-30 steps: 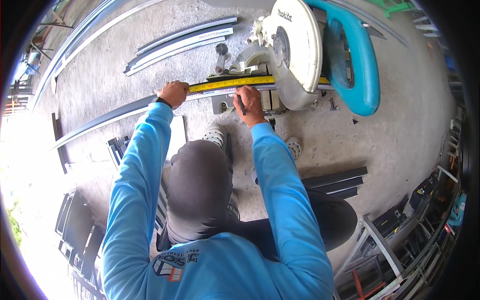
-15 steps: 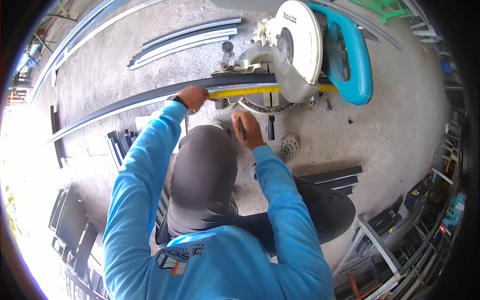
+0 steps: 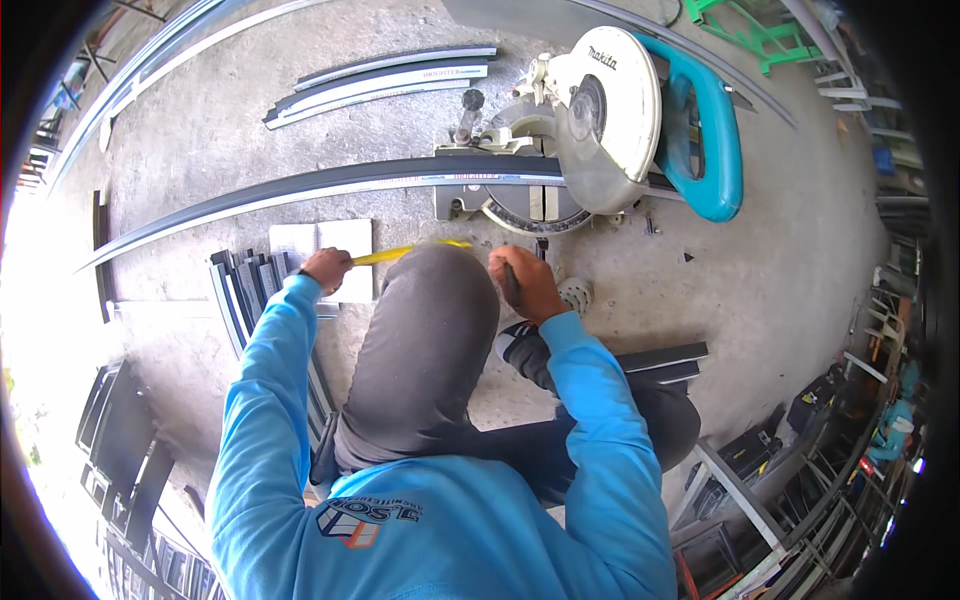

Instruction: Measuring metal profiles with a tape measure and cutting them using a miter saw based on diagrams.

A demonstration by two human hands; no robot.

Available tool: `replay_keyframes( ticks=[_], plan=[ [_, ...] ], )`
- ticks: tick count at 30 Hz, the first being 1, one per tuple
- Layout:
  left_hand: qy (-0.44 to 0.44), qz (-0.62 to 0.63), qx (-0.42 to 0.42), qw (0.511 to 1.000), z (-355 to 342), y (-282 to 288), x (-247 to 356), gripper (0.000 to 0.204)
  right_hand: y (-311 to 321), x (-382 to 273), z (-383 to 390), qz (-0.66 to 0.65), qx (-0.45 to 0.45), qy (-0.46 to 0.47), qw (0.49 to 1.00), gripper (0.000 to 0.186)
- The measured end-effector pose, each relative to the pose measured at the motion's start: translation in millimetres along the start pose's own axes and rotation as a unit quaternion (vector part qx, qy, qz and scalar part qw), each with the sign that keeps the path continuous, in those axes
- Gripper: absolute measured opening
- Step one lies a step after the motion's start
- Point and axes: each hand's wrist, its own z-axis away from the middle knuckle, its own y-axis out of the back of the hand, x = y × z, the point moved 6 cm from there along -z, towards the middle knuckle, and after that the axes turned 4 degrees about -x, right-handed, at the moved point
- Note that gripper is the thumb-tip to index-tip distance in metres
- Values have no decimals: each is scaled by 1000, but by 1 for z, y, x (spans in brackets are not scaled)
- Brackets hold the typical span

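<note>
While the left hand (image 3: 328,269) has its grip pinched on the yellow tape (image 3: 385,255), that runs right past the top of the bent knee (image 3: 432,310). Right hand (image 3: 535,282): grip closed around a dark pen-like stick (image 3: 512,286); can't tell if it touches the tape. Long dark profile (image 3: 300,186) lies across the miter saw (image 3: 625,100), ahead of both hands.

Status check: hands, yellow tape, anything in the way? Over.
Left hand gripping yellow tape; right hand holding dark pen-like tool. Tape apart from miter saw, partly hidden by raised knee. Long dark profile lying across saw base.
</note>
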Motion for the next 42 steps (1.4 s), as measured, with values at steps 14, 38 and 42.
replay_keyframes(
  ticks=[14, 38, 42],
  plan=[
    [117, 91, 134, 980, 12, -52, -51, 23, 261, -158, -28, 212, 372, 88, 900, 30],
    [-31, 22, 114, 993, -135, 137, 139, 87, 242, -16, -60, -112, 238, -354, 898, 86],
    [-36, 34, 134, 990, -147, 139, 152, 93, 223, 2, -38, -177, 246, -351, 886, 90]
  ],
)
